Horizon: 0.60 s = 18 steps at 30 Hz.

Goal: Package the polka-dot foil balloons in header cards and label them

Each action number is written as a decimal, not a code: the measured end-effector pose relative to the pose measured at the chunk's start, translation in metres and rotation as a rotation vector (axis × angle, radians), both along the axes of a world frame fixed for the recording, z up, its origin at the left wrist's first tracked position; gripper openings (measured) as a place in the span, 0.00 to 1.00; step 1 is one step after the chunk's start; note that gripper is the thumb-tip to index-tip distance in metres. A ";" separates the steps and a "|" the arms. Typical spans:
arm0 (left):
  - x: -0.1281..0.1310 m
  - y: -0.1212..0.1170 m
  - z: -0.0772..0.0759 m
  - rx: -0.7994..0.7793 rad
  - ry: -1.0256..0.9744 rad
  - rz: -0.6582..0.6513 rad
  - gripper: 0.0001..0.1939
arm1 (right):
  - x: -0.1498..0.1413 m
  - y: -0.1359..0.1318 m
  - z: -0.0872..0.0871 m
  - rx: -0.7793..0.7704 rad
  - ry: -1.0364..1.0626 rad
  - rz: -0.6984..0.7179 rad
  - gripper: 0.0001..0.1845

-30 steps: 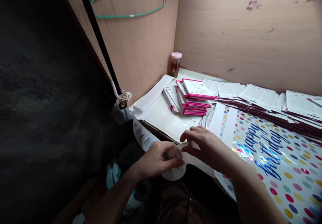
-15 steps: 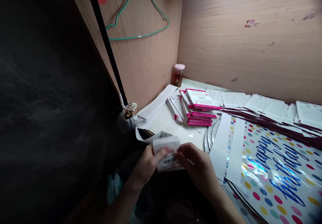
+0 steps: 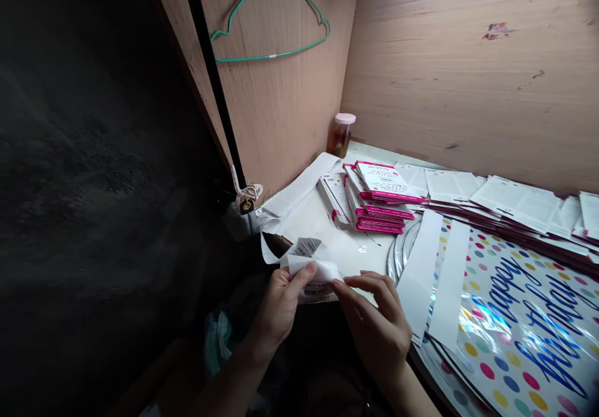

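Note:
A white strip of barcode labels (image 3: 322, 271) is folded over in front of me, its printed part (image 3: 309, 292) facing up below the fold. My left hand (image 3: 278, 308) is closed on the strip's left side, thumb on top. My right hand (image 3: 377, 317) pinches at the strip's right edge with its fingertips, the other fingers loosely bent. Whether a single label has come loose there is too small to tell. More of the strip (image 3: 306, 246), also with barcodes, trails behind my left hand towards the table corner.
Pink-edged printed cards (image 3: 386, 183) are stacked on the white table (image 3: 304, 220), with more card rows (image 3: 515, 198) along the back. Polka-dot "happy birthday" sheets (image 3: 496, 342) lie right, white strips (image 3: 418, 273) on them. A lidded jar (image 3: 341, 136) stands in the corner; a green hanger (image 3: 276, 55) hangs left.
My view has shifted slightly, so the table appears further right. The folded paper has moved up a little, and my right hand's fingers have drawn to its right edge and spread more.

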State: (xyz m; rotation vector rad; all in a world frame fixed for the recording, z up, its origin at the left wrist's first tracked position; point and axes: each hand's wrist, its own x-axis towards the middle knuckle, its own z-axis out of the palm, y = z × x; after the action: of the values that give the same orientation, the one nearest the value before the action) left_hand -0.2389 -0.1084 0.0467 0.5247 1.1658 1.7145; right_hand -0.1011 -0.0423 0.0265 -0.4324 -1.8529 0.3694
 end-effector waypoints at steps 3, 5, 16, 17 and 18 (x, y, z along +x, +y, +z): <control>0.002 0.001 0.002 0.005 -0.024 0.002 0.15 | 0.001 0.000 -0.008 0.102 0.000 0.005 0.22; 0.002 0.002 0.004 -0.002 -0.037 0.006 0.15 | 0.006 -0.001 -0.012 0.111 -0.029 0.003 0.20; -0.033 0.038 0.002 0.034 0.049 0.088 0.18 | -0.009 -0.058 0.010 -0.739 0.096 0.455 0.09; -0.031 0.041 0.000 0.044 0.140 0.117 0.19 | -0.022 -0.062 0.008 -0.835 0.126 0.425 0.11; -0.028 0.043 -0.002 0.034 0.235 0.151 0.19 | -0.033 -0.064 0.006 -0.882 0.141 0.383 0.13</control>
State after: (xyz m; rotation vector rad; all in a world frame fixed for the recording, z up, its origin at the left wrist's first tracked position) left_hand -0.2672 -0.0650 0.0448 0.6882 1.3744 1.8401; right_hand -0.1344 -0.1064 0.0324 -0.6104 -1.5493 1.4597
